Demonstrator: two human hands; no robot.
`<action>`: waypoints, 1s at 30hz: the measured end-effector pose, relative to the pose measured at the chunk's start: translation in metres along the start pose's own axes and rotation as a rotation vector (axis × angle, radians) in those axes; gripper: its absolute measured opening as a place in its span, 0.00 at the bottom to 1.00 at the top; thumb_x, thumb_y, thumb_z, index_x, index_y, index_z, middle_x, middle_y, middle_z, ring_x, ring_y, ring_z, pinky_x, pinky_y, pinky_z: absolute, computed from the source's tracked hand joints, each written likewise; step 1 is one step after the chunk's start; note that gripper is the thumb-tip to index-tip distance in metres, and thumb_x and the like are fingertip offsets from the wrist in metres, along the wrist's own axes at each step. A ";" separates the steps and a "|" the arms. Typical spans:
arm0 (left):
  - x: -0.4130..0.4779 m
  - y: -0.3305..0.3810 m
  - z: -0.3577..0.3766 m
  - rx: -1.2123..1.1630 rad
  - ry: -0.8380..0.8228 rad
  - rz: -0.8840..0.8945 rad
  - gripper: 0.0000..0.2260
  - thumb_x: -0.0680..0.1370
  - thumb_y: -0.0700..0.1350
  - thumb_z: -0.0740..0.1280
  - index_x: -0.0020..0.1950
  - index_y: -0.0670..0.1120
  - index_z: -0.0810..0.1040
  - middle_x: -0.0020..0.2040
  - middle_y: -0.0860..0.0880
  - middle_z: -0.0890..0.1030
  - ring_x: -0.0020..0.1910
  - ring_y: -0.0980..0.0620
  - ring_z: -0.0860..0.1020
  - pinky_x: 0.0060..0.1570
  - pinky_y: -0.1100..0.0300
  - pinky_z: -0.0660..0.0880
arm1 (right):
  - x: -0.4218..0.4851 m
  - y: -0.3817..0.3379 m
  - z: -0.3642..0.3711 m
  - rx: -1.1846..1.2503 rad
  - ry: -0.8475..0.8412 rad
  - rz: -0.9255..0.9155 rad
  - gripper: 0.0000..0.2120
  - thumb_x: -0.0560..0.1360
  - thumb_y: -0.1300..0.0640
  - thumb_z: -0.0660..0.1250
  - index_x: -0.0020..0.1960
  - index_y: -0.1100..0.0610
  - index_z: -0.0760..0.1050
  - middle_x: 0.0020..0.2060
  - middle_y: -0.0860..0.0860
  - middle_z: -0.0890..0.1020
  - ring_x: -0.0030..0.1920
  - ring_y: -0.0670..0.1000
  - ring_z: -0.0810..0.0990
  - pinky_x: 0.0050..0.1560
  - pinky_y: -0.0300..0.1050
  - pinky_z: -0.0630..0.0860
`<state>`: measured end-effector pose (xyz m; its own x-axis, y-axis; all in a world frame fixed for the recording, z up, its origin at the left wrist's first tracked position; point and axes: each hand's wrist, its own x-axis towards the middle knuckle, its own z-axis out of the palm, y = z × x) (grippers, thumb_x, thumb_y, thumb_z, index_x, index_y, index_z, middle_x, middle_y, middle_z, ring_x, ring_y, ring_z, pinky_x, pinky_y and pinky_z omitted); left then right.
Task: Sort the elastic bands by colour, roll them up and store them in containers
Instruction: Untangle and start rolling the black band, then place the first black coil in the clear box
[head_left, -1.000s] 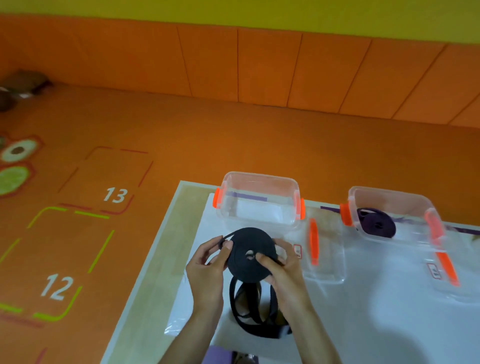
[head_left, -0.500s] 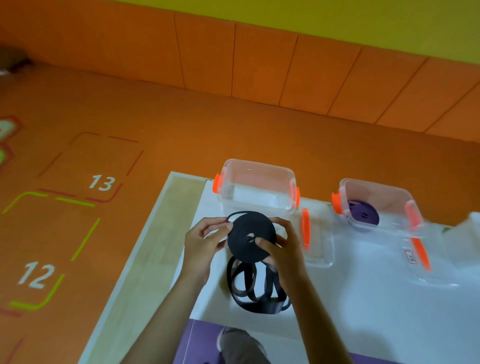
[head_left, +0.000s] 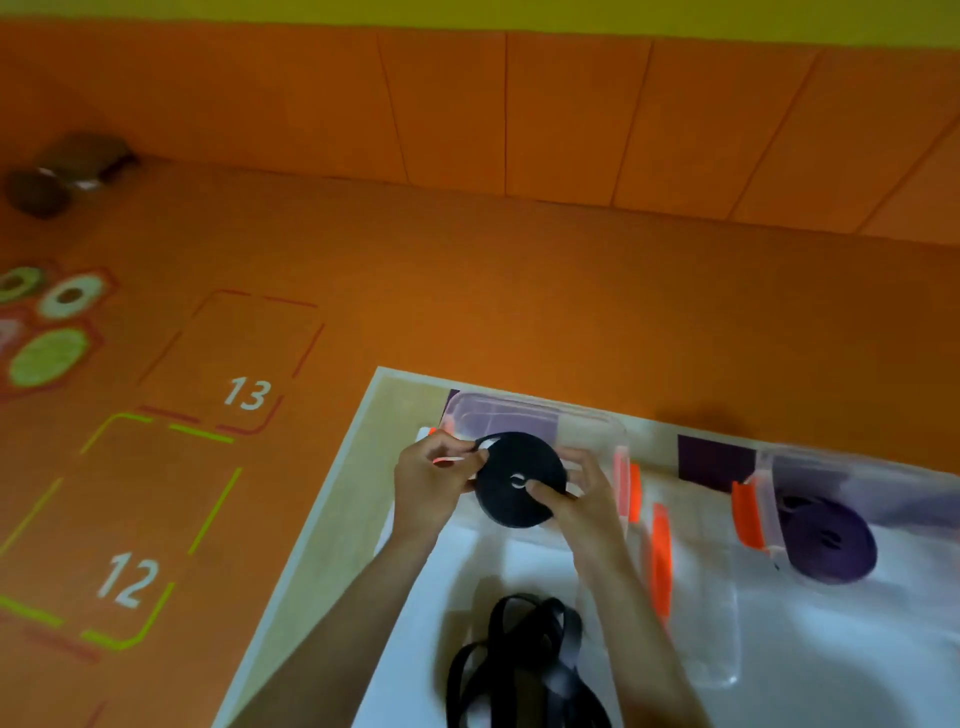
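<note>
The left hand (head_left: 434, 483) and right hand (head_left: 587, 499) hold a black roll (head_left: 519, 480) between them, raised above the tabletop (head_left: 332, 519). The left hand's fingers are curled, and thumb and forefinger pinch the band's outer end at the roll's upper-left edge. The right hand grips the roll from the other side, with the thumb pressed on its face beside the small centre hole and the fingers curled behind it. The roll's flat face is turned toward the camera.

Below the hands, between the forearms, a loose band (head_left: 524, 660) in black lies in tangled loops on a white sheet (head_left: 831, 649) that covers much of the tabletop. Whether it joins the roll cannot be told.

Just behind the roll and both hands stands the left box (head_left: 540, 415), clear with orange latches; one latch shows just right of the right hand. A clear lid (head_left: 696, 623) with an orange clip lies flat a little further right. Well to the right of the right hand stands the right box (head_left: 769, 499), also clear, with a purple roll (head_left: 831, 545) inside it.

Left of the left hand, past the tabletop's edge, is the orange floor (head_left: 467, 270), marked 12 and 13.
</note>
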<state>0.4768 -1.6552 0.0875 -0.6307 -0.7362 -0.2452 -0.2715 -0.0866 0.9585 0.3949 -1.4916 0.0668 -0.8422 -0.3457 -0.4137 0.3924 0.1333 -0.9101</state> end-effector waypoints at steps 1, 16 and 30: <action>0.012 -0.004 0.009 0.039 0.006 0.005 0.07 0.74 0.34 0.79 0.40 0.41 0.84 0.41 0.41 0.86 0.42 0.41 0.87 0.39 0.48 0.86 | 0.015 0.001 -0.002 -0.034 0.001 0.006 0.21 0.73 0.68 0.77 0.58 0.49 0.77 0.53 0.48 0.83 0.48 0.44 0.85 0.43 0.42 0.82; 0.098 -0.080 0.082 0.600 -0.041 -0.125 0.06 0.78 0.38 0.76 0.49 0.35 0.84 0.49 0.38 0.87 0.51 0.40 0.84 0.56 0.53 0.77 | 0.106 0.047 -0.003 -0.648 -0.049 0.280 0.24 0.75 0.63 0.77 0.67 0.61 0.69 0.60 0.61 0.81 0.60 0.62 0.83 0.57 0.54 0.83; 0.129 -0.107 0.102 0.734 -0.117 -0.277 0.12 0.79 0.46 0.76 0.56 0.39 0.83 0.55 0.42 0.86 0.57 0.42 0.84 0.62 0.54 0.77 | 0.144 0.073 0.000 -0.771 -0.031 0.329 0.18 0.81 0.62 0.67 0.69 0.67 0.73 0.66 0.64 0.78 0.64 0.63 0.80 0.66 0.55 0.79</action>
<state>0.3504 -1.6729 -0.0617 -0.5312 -0.6737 -0.5137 -0.8142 0.2382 0.5295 0.3020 -1.5314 -0.0596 -0.7141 -0.2015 -0.6704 0.2443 0.8257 -0.5084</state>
